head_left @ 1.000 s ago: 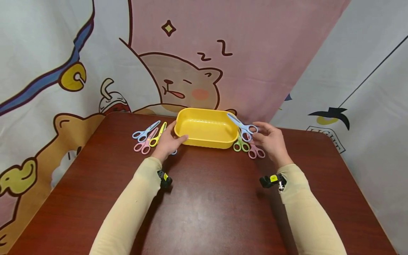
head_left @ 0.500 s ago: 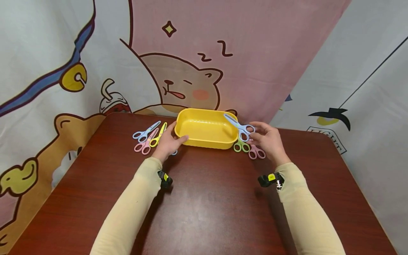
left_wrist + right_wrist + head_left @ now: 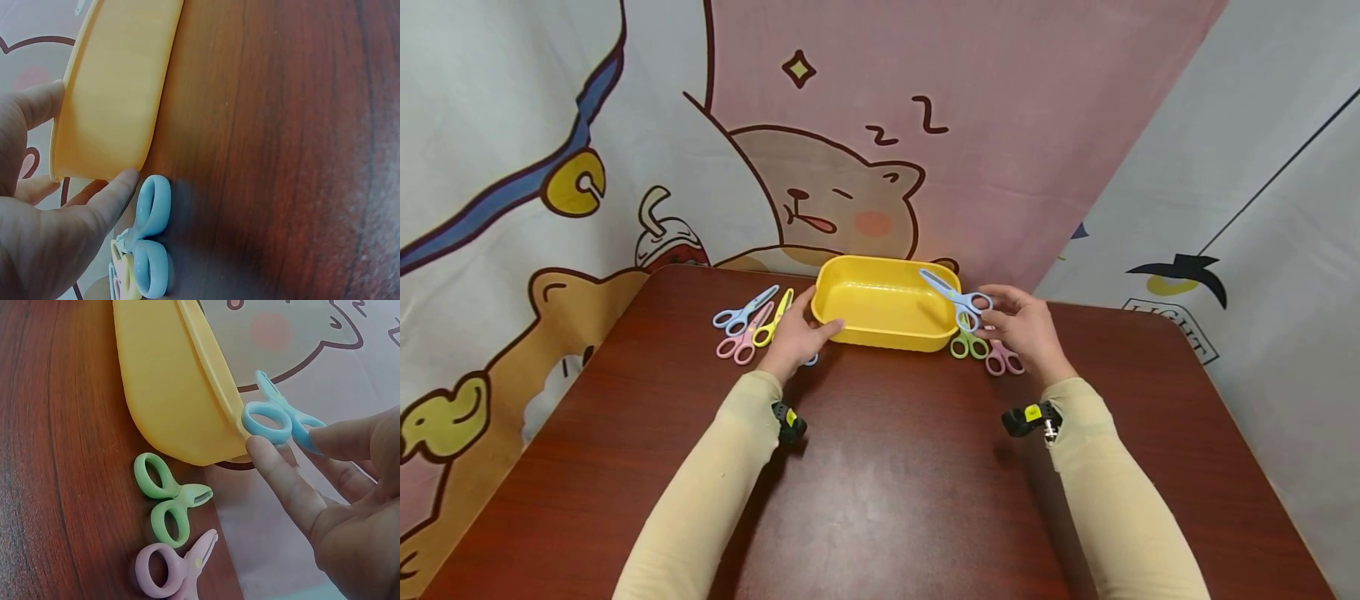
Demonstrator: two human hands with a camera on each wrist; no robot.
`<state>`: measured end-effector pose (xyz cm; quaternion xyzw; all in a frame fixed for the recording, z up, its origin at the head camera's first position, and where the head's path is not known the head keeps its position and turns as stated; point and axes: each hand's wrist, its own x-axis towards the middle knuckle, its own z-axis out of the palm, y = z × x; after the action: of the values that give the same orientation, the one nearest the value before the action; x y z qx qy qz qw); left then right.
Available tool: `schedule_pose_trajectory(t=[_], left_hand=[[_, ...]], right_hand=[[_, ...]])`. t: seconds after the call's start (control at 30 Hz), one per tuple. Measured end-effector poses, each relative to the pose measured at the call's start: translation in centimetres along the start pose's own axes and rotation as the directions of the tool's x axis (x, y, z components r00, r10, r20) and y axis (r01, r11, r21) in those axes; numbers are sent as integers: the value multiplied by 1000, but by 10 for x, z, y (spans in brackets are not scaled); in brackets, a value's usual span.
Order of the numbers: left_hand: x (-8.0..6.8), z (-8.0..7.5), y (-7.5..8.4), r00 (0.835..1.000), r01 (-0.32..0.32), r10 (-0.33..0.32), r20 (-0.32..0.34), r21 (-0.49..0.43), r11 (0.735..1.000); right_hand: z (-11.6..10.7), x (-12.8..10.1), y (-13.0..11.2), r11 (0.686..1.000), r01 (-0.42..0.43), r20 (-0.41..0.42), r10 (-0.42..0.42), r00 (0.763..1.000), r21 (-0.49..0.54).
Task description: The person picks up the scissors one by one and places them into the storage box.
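The right hand [image 3: 1026, 329] is pinching a blue pair of scissors [image 3: 951, 296] by its handle loops, holding it in the air with the blades reaching out beyond the fingertips over the right end of the yellow tub [image 3: 842, 321]. The left hand [image 3: 792, 336] is bracing the tub's other end, its fingers [image 3: 112, 197] lying nearly straight against the outer wall and gripping nothing.

The tub looks empty, so the gathering is only beginning, I judge. Just below the right fingers, a green pair [image 3: 170, 503] and a pink pair [image 3: 175, 569] are waiting on the tabletop [image 3: 887, 467]. Left of the left fingers, a blue pair [image 3: 743, 309], a pink pair [image 3: 741, 337] and a yellow pair [image 3: 772, 318] are lying, with another blue pair [image 3: 150, 244] just under the hand.
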<state>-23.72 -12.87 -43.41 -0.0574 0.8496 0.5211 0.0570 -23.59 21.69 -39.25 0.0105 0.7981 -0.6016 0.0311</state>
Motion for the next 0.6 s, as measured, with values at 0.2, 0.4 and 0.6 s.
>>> schedule_pose_trajectory(t=[0.2, 0.4, 0.6], left_hand=[[-1, 0, 1, 1000, 4, -4, 0, 3, 1000], [-1, 0, 2, 1000, 10, -10, -6, 6, 1000], [0, 0, 2, 1000, 15, -15, -1, 14, 1000]], right_hand=[[4, 2, -4, 1000, -13, 8, 13, 1000, -22], [7, 5, -5, 1000, -5, 28, 6, 1000, -25], [12, 7, -7, 1000, -4, 55, 5, 998, -17]])
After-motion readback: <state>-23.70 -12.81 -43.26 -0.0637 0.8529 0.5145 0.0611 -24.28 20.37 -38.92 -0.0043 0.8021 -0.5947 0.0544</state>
